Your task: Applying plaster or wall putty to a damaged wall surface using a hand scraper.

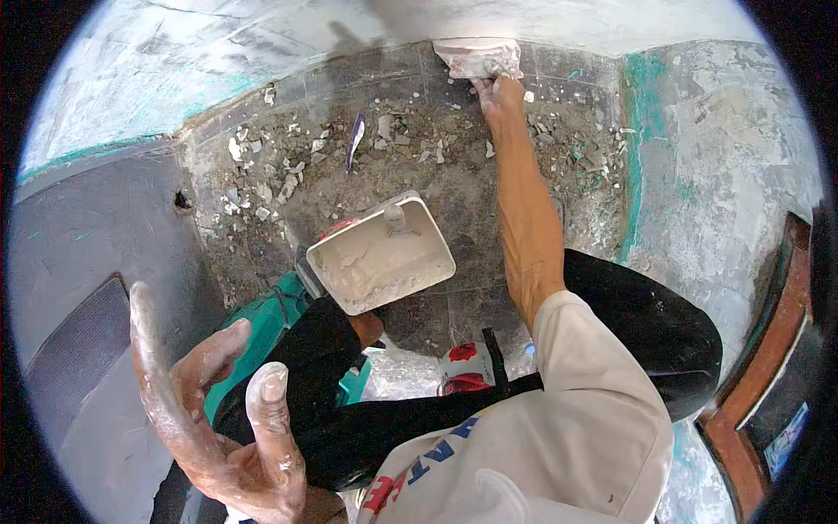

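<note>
My right hand [500, 96] reaches far forward, its fingers closed on a wide putty knife [474, 61] coated in pale putty. The blade lies along the bottom of the white wall [576, 19]. Raised at the lower left, my left hand [223, 450] has its fingers and thumb spread, smeared with white, and holds nothing. Between my arms stands a white rectangular bucket [428, 293], tilted a little, with beige putty [371, 258] inside. It sits close to my left knee.
Paint flakes and rubble [284, 188] litter the dark tiled floor. A slim white-and-purple object [355, 140] lies among them. A red-and-white container [465, 368] stands between my legs. At the right, a brown-framed piece [742, 437] leans near the grey wall [742, 157].
</note>
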Tool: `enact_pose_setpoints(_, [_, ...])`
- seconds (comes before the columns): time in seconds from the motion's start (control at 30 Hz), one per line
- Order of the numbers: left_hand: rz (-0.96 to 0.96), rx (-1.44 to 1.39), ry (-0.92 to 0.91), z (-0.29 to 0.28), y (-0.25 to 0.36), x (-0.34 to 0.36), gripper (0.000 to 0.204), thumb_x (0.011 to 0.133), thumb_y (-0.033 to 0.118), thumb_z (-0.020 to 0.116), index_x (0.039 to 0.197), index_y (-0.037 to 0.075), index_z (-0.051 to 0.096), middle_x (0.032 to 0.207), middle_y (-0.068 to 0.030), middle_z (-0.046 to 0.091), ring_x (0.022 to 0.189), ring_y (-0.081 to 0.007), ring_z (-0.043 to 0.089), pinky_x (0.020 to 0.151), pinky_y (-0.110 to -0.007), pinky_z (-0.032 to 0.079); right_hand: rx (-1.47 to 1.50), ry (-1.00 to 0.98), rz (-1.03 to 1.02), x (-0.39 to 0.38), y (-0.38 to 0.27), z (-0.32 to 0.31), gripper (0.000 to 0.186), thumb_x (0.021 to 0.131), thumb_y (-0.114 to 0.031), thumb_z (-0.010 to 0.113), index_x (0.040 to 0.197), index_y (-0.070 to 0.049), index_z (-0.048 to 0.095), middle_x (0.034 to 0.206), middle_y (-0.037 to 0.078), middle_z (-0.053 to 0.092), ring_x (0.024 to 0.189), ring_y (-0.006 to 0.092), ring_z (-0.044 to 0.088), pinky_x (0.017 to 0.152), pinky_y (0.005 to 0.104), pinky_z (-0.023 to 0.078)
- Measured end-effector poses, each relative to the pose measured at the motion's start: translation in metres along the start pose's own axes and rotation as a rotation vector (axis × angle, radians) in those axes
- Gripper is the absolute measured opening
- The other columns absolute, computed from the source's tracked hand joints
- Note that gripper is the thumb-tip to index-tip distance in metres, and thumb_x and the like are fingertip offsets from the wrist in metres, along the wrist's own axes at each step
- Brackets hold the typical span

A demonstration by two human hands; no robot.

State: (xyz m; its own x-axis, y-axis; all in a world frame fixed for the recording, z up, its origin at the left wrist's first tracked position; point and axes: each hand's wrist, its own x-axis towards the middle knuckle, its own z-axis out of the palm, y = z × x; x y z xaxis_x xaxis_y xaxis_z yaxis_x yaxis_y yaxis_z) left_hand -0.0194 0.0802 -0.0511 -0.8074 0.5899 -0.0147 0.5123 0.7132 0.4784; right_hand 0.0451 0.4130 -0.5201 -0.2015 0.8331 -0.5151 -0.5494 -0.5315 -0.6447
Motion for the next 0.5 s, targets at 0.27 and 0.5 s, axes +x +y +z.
enact_pose_setpoints(0.27, [0.009, 0.011, 0.009, 0.002, 0.006, -0.001, 0.07, 0.097, 0.028, 0.064, 0.156, 0.0, 0.037, 0.104, -0.0153, 0.068, 0.101, -0.0221, 0.064, 0.097, -0.039, 0.047, 0.184, 0.001, -0.002, -0.006, -0.027, 0.038, 0.032, 0.1, 0.001, 0.051, 0.131, 0.005, 0.052, 0.124, 0.019, 0.062, 0.113, 0.0338, 0.063, 0.097, 0.0542, 0.059])
enact_pose_setpoints(0.5, [0.06, -0.062, -0.021, -0.008, -0.001, -0.005, 0.067, 0.097, 0.018, 0.063, 0.156, -0.001, 0.037, 0.136, -0.0209, 0.06, 0.101, -0.0217, 0.065, 0.094, -0.036, 0.05, 0.212, -0.13, -0.14, -0.084, -0.083, 0.104, 0.02, 0.097, 0.003, 0.058, 0.116, 0.003, 0.06, 0.108, 0.014, 0.066, 0.09, 0.026, 0.068, 0.083, 0.0485, 0.065])
